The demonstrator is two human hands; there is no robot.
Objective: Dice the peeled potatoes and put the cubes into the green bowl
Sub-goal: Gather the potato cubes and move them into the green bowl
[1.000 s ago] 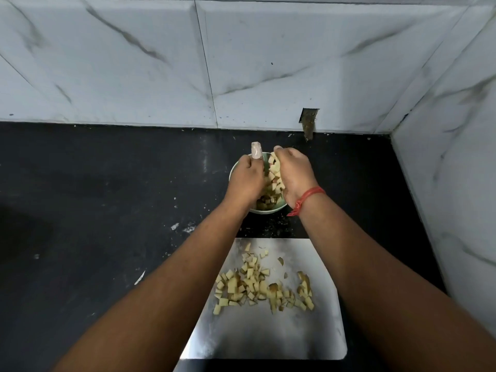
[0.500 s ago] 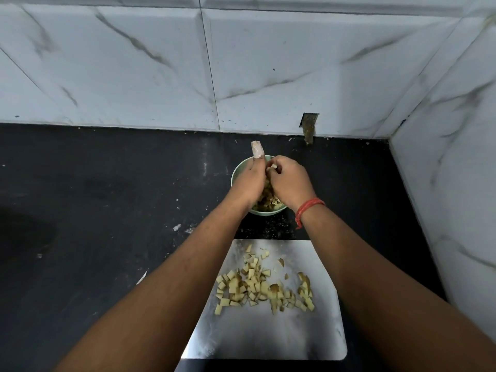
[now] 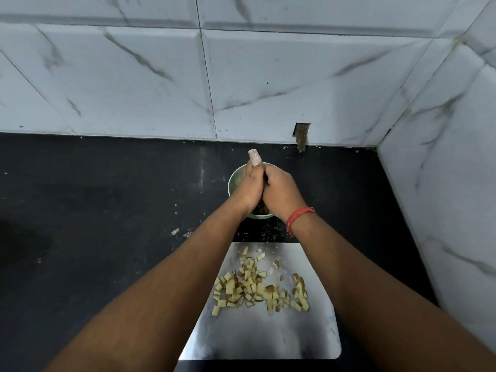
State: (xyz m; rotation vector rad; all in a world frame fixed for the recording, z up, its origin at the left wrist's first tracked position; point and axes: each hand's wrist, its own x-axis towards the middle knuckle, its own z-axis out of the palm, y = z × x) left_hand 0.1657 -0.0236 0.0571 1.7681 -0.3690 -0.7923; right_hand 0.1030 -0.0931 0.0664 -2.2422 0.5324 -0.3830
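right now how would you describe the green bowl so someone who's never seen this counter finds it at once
Start at the black countertop under the marble-tiled wall. Just beyond the far edge of the steel cutting board with its potato cubes, both hands meet over a small round dish. That is the green bowl: the only round, pale green thing there, largely hidden by the hands.

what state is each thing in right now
green bowl: upright on the counter, cubes inside, mostly hidden by hands
left hand: over the bowl, pressed against the right
right hand: over the bowl
potato cubes: diced, loose on the board
cutting board: flat
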